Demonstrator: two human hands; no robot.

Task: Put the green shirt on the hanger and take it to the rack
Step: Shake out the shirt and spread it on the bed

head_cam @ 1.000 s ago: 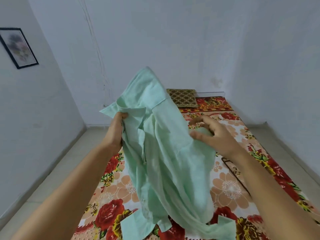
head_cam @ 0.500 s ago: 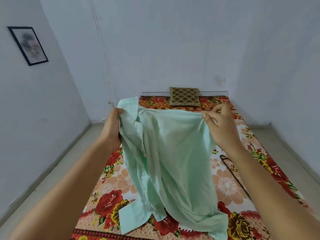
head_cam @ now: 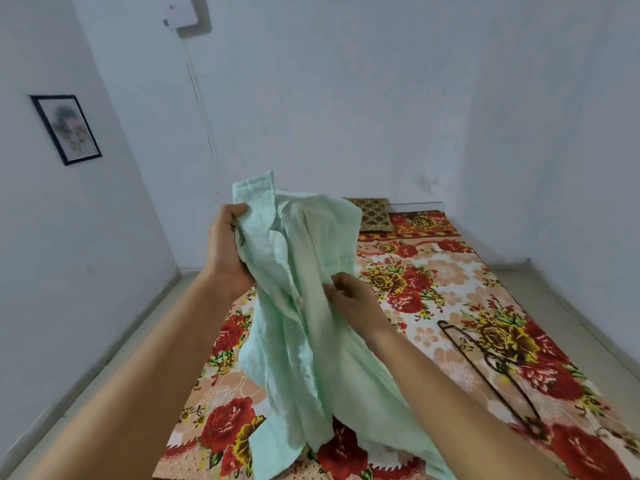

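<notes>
While two hands (head_cam: 228,251) (head_cam: 353,299) grip one green shirt (head_cam: 304,306), one hanger (head_cam: 491,372) lies nearby

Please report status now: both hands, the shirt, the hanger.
Left hand shut on green shirt near collar. Right hand pinching its front. Hanger lies on bed, unused. Nothing in the way.

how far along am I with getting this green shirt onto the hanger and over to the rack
Done: the green shirt is lifted off the bed. In hand: left hand grips the collar end, right hand pinches the front. Left: the hanger lies untouched on the bed; no rack is in view.
</notes>
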